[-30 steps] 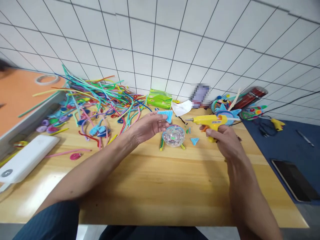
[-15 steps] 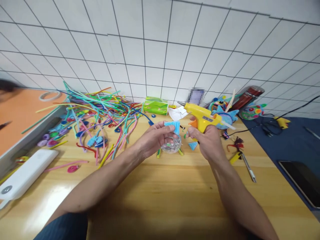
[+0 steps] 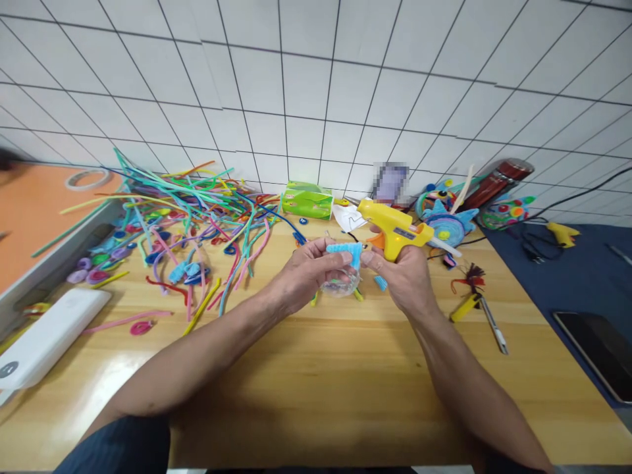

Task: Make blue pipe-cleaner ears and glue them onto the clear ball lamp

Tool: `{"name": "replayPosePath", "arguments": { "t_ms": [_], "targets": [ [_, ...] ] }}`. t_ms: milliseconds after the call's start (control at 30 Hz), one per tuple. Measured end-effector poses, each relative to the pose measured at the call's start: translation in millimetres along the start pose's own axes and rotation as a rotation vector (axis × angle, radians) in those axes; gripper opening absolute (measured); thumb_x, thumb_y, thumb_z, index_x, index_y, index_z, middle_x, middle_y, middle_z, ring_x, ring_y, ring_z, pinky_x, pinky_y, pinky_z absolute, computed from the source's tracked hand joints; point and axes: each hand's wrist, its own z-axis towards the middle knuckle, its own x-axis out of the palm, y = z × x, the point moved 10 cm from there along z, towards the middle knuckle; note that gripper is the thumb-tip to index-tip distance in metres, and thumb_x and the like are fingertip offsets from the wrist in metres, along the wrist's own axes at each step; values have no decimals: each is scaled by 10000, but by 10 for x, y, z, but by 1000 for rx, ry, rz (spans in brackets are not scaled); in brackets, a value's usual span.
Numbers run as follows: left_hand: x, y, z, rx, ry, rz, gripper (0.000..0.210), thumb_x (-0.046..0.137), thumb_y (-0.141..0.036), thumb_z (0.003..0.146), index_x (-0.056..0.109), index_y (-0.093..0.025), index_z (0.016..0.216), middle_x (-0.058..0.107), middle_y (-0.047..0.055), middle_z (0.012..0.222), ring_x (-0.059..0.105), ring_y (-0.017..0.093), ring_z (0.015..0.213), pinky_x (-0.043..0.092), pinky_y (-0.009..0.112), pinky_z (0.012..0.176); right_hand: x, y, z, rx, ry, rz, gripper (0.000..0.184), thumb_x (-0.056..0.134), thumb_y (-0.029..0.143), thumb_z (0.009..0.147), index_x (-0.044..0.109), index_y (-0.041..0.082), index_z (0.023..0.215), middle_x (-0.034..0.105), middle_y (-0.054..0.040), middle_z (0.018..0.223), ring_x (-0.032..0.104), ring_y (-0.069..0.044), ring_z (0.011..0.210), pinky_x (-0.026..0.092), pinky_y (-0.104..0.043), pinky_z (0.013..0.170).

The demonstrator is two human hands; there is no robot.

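Note:
My left hand (image 3: 309, 271) pinches a light-blue ribbed piece (image 3: 345, 251) between thumb and fingers. In my right hand (image 3: 402, 273) is a yellow glue gun (image 3: 392, 224), its nozzle pointing left and a white glue stick poking out of the back. The right thumb and fingertips come up close to the blue piece's right edge; whether they touch it, I cannot tell. Below the left fingers a clear round container (image 3: 342, 286) stands on the table, partly covered by the hand. Another small blue ribbed piece (image 3: 380, 283) lies just right of it.
Tangled pipe cleaners (image 3: 197, 191) spread over the left side. A green tissue pack (image 3: 307, 201) lies by the wall. Blue craft figure (image 3: 442, 227), thermos (image 3: 501, 184) and craft knife (image 3: 494, 326) are at right. A white power bank (image 3: 54, 336) lies at left, a dark tablet (image 3: 595, 352) far right.
The blue piece has turned in my left hand and now lies more level. My right hand has come left, its fingertips closer to that piece, with the glue gun still held.

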Motion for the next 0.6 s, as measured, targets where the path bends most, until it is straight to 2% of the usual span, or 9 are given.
{"name": "replayPosePath", "arguments": {
  "t_ms": [267,433,600],
  "targets": [
    [14,4,-6,20,29,85,560,1092,-412,552,647,-145,762,766,6,703,743,127,646,624,227,654,27,-43,-17,39,13,-23,454,938,512,623,599,215,678,512,49,643,436,-117,632,416,-261,559],
    [-30,-33,-18,79,18,168,533,1081,-404,582,642,-152,748,755,-5,672,706,113,579,572,209,592,45,-53,-28,33,31,-35,438,937,499,639,607,212,639,520,38,626,440,-120,621,428,-259,547],
    [-10,-46,-27,84,29,167,504,1076,-381,600,733,-157,894,799,8,771,745,134,640,621,245,656,56,-15,-30,13,42,13,461,964,520,635,744,204,887,573,39,686,476,-136,647,462,-273,578]
  ]
}}
